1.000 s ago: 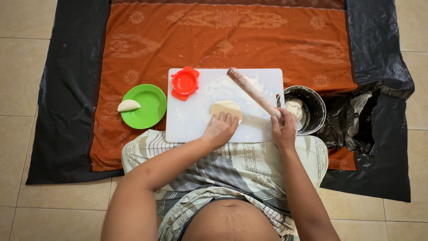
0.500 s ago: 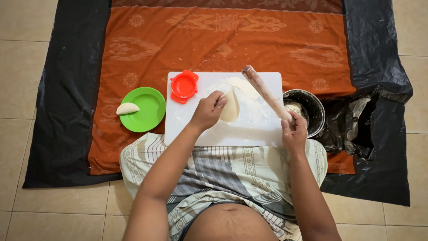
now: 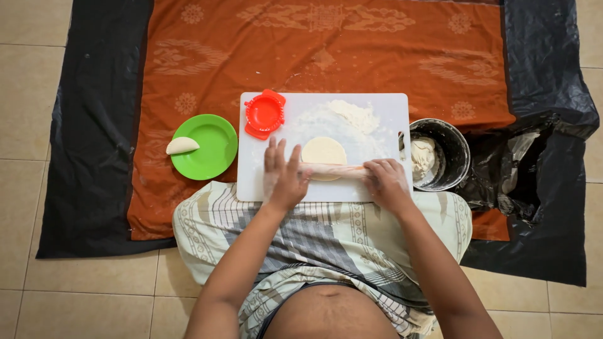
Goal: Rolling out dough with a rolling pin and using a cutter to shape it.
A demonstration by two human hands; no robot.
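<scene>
Dough (image 3: 323, 150) lay as a flat round on the white board (image 3: 389, 107), the rolling pin (image 3: 333, 169) now across its near edge, having been raised at an angle a moment before; rolling had begun. Left hand (image 3: 282, 179) pressed flat-palmed, fingers spread; right hand (image 3: 386, 182) covered the other end, fingers curled over.
</scene>
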